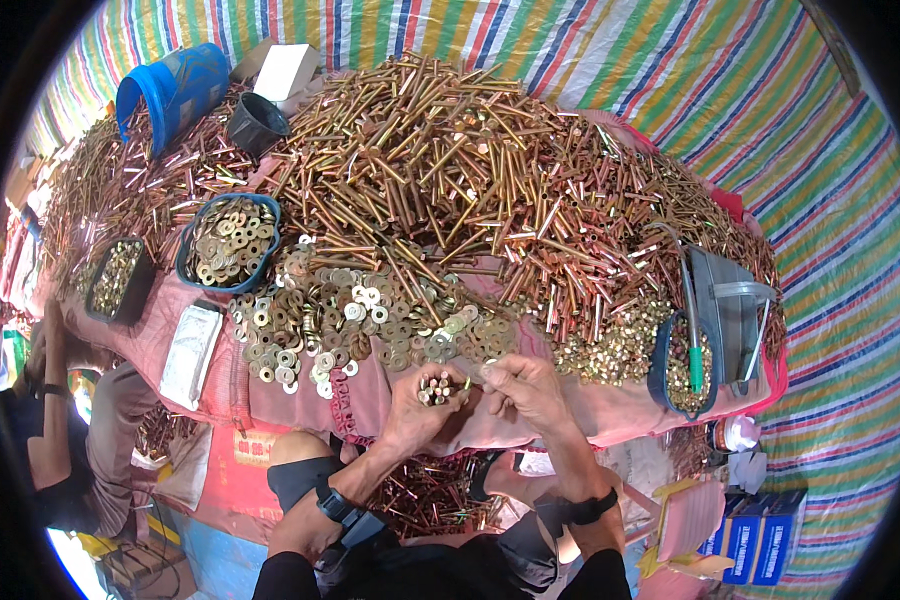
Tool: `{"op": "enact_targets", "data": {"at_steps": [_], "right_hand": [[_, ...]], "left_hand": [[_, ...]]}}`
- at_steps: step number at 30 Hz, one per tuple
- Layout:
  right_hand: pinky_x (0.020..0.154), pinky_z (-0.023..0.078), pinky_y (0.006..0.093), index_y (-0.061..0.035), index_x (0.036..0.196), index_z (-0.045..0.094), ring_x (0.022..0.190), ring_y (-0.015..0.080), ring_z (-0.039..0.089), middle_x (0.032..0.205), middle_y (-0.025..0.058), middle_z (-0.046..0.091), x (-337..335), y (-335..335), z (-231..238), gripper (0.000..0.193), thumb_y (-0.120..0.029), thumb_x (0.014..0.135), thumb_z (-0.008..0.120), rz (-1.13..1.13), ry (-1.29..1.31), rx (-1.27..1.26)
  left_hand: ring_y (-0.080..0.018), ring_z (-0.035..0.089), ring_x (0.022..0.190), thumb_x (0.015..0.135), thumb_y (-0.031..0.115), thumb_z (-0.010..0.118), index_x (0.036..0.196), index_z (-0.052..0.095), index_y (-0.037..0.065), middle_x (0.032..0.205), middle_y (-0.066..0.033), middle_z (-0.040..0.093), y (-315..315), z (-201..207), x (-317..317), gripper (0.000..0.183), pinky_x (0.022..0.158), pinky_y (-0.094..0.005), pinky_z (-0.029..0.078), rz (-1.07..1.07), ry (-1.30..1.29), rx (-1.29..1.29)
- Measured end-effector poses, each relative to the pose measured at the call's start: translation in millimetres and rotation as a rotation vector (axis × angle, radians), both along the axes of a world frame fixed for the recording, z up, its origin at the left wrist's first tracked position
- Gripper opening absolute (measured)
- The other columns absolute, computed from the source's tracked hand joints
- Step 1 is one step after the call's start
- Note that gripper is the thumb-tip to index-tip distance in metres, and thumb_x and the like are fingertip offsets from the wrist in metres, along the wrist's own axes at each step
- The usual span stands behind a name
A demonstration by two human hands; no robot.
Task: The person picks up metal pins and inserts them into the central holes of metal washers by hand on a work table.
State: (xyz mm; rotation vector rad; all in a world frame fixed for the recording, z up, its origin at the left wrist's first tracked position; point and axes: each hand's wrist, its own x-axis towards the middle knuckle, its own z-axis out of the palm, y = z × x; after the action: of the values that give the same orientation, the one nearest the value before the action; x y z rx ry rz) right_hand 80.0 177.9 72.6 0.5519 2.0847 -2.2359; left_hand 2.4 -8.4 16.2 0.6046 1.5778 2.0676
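"How do the hands stand?"

"The left hand (pixel 417 408) is curled closed around a bundle of bolts (pixel 437 388), heads facing up, over the near edge of the cloth-covered table (pixel 300 395). The right hand (pixel 532 393) is just beside it, fingers bent and thumb tips drawn close; I can't tell whether it pinches anything."

"And the containers?"

"One blue basin (pixel 186 262) holds washers. Two more hold nuts: a dark bin (pixel 142 290) at the left and a dark blue tub (pixel 660 370) at the right, where a green-handled tool (pixel 696 365) rests. A big blue bucket (pixel 192 82) lies tilted at the back, beside a smaller black bucket (pixel 253 130)."

"Any counts?"

"Two buckets, three filled containers, one white box (pixel 288 70). The heaped bolts (pixel 440 160), loose washers (pixel 310 320) and loose nuts (pixel 610 352) are too many to count; so are the bundle's blurred heads."
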Motion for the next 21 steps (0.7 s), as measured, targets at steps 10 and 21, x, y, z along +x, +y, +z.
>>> {"op": "enact_targets", "data": {"at_steps": [10,21], "right_hand": [[0.045,0.04,0.021,-0.006,0.086,0.068,0.05,0.005,0.056,0.064,0.0021,0.067,-1.8,-7.9,-3.5,0.031,-0.033,0.097,0.079,-0.053,-0.036,0.053],[0.072,0.054,0.0371,-0.003,0.104,0.078,0.079,0.0232,0.068,0.088,0.0144,0.068,-47.2,47.4,-40.2,0.02,-0.018,0.091,0.076,-0.362,0.154,1.1]], "left_hand": [[-0.0076,0.063,0.087,0.087,-0.009,0.071,0.103,0.067,0.0,0.094,-0.0028,0.07,-0.3,-5.9,-0.1,0.019,0.078,-0.0247,0.053,0.002,0.034,-0.028],[-0.0103,0.064,0.092,0.082,-0.011,0.07,0.105,0.067,0.0,0.098,-0.0041,0.071,3.8,-8.2,0.7,0.025,0.083,-0.0278,0.053,-0.063,0.056,-0.084]]}}
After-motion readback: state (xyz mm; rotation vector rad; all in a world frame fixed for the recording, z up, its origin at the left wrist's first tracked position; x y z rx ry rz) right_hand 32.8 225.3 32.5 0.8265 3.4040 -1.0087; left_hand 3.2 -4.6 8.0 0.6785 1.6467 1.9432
